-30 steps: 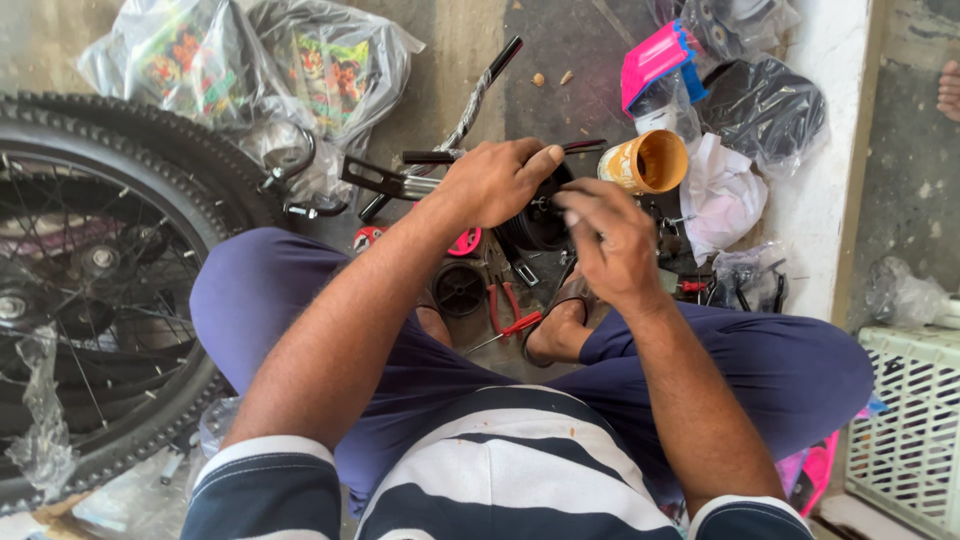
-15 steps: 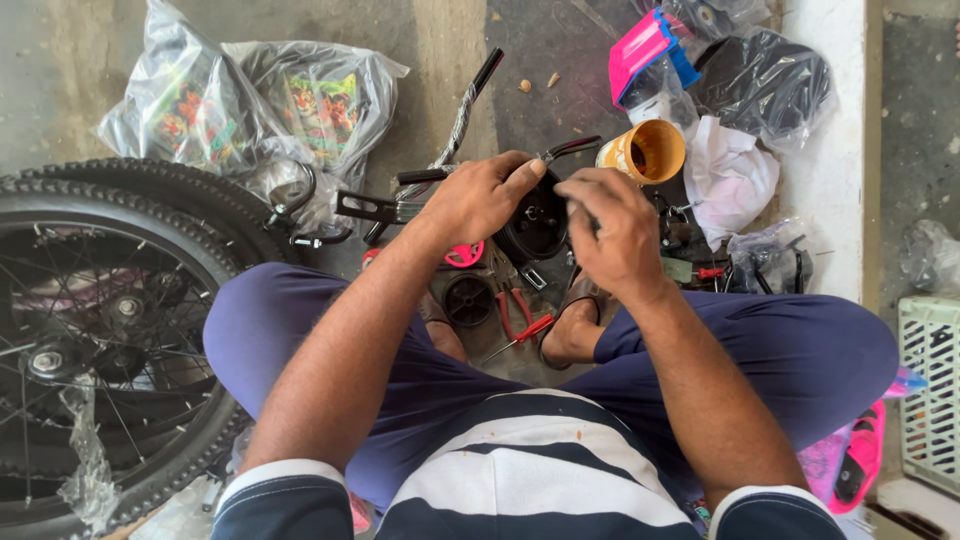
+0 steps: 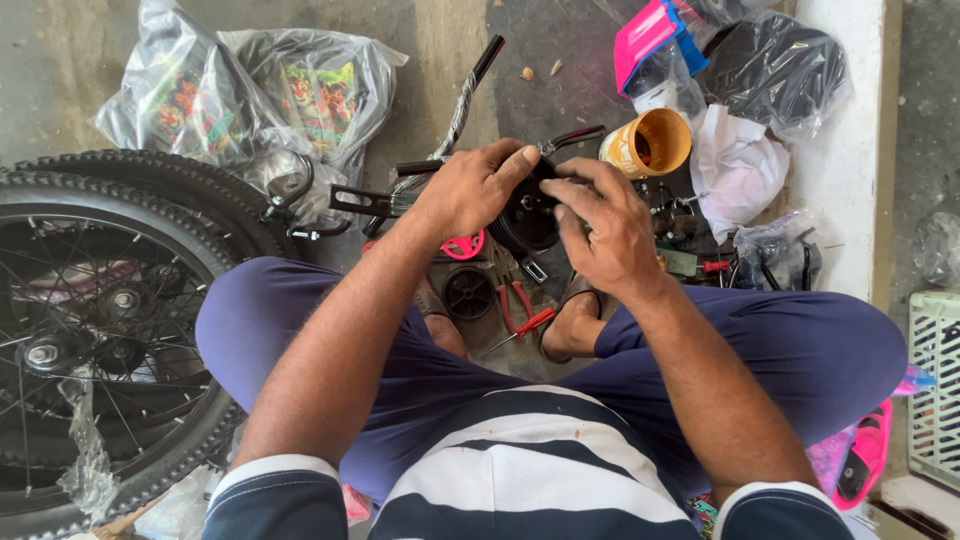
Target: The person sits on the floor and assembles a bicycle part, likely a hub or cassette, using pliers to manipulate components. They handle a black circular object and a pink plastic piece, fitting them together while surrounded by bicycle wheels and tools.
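I sit cross-legged on the floor and hold a small black wheel (image 3: 528, 218) up in front of me with both hands. My left hand (image 3: 472, 188) grips its left side, thumb across the top rim. My right hand (image 3: 605, 230) clasps the right side, fingers curled over the face of the wheel. Below the hands a second small black wheel (image 3: 468, 293) lies on the floor beside a pink round part (image 3: 465, 246) and red-handled pliers (image 3: 522, 318).
Two spoked bicycle wheels with knobbly tyres (image 3: 95, 300) lie at the left. Clear plastic bags with colourful parts (image 3: 250, 95) sit at the back. An orange tub (image 3: 648, 143), a pink box (image 3: 645, 35), a black bag (image 3: 775, 65) and a white crate (image 3: 935, 380) stand to the right.
Both hands have stayed on the black wheel; the fingers have shifted their grip around it. The head camera has tilted slightly, so the scene sits a little lower in view.
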